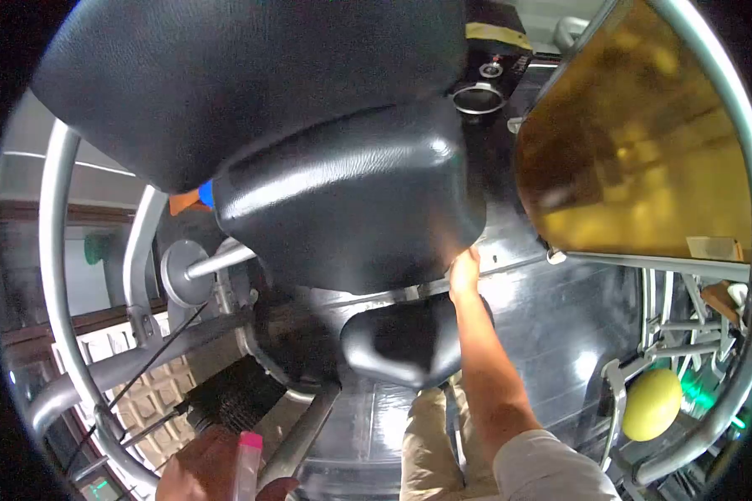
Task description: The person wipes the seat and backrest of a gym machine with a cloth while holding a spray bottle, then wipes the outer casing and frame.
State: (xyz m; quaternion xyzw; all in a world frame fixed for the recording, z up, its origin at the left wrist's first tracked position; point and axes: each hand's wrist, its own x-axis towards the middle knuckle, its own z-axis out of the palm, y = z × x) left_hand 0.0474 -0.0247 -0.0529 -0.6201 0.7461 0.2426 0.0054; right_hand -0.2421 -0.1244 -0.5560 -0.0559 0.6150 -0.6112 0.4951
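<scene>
At the lower left, my left hand (194, 472) is closed around a clear bottle with a pink top (249, 451); the frame's bottom edge cuts off its lower part. My right hand (464, 274) reaches forward to the lower right edge of a glossy black padded seat (351, 200). Its fingers press against that edge and are mostly hidden there. Above the seat rises a larger black pad (259, 75). A smaller black pad (401, 334) sits lower down, left of my right forearm.
Curved grey metal tubes (54, 250) frame the left side. A yellow tinted panel (643, 142) with a metal rim stands at right. Below it lies a yellow oval object (652, 404). Dark shiny floor (551, 334) shows between the machines. A black speaker-like box (493, 71) stands behind.
</scene>
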